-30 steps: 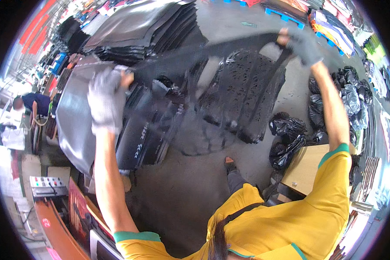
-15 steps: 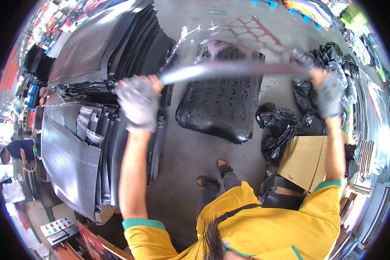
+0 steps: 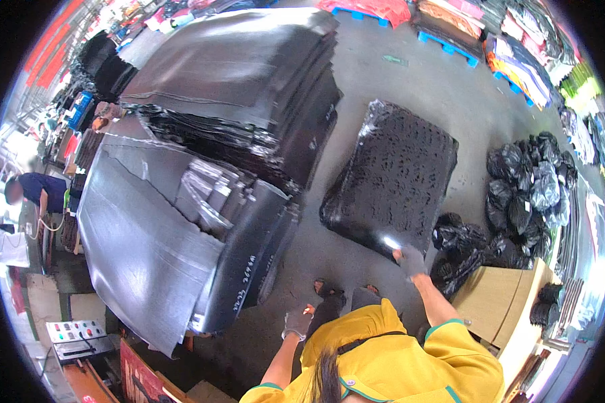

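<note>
A low stack of black sheets [image 3: 403, 174] lies on the floor in front of me, its top covered in rows of small cut marks. At its near right corner, my right hand [image 3: 410, 262], in a grey fingertip-less glove, is closed on the edge of the top black sheet; part of the grip is hidden. My left hand [image 3: 298, 321], gloved the same way, hangs low by my leg, apart from the stack. Its fingers are loosely bent, and nothing shows in them.
Tall piles of smooth black sheets [image 3: 202, 74] stand at left, with grey scraps [image 3: 212, 191] on the nearer one. Filled black bags [image 3: 517, 195] and a cardboard box [image 3: 494, 295] are at right. A person [image 3: 40, 191] bends at far left. Pallets [image 3: 447, 48] stand at the back.
The black sheet with holes, raised and stretched between both hands, has come down onto the stack. My left hand has let go and dropped to my side; my right hand has lowered to the corner.
</note>
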{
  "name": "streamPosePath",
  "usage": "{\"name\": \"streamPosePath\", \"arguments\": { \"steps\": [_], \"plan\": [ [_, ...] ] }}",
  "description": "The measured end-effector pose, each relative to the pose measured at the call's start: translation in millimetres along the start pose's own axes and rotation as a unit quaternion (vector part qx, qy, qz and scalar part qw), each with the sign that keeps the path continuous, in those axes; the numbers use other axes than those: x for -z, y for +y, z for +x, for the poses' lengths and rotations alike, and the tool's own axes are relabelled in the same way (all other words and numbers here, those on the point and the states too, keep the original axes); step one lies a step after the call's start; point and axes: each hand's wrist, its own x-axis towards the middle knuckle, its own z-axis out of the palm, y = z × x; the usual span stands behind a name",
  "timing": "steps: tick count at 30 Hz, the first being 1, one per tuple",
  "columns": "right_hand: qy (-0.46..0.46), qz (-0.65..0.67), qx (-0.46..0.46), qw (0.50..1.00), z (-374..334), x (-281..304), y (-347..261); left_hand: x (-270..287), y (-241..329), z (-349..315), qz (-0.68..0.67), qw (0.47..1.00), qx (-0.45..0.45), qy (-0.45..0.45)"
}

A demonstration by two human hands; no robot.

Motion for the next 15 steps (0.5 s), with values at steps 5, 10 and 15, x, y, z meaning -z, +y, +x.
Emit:
{"name": "streamPosePath", "arguments": {
  "steps": [5,10,15],
  "plan": [
    [0.181,0.168,0.146,0.958,188.9,55.4,-148.2,95.6,81.8,68.1,-0.088,0.980,-0.158,0.088],
    [0.259,0.380,0.146,0.876,357.8,138.5,-271.9,189.8,204.4,128.2,-0.088,0.882,-0.382,0.261],
    [0.321,0.357,0.114,0.870,526.3,210.7,-337.4,278.1,303.0,215.3,0.010,0.792,-0.447,0.417]
  ]
}}
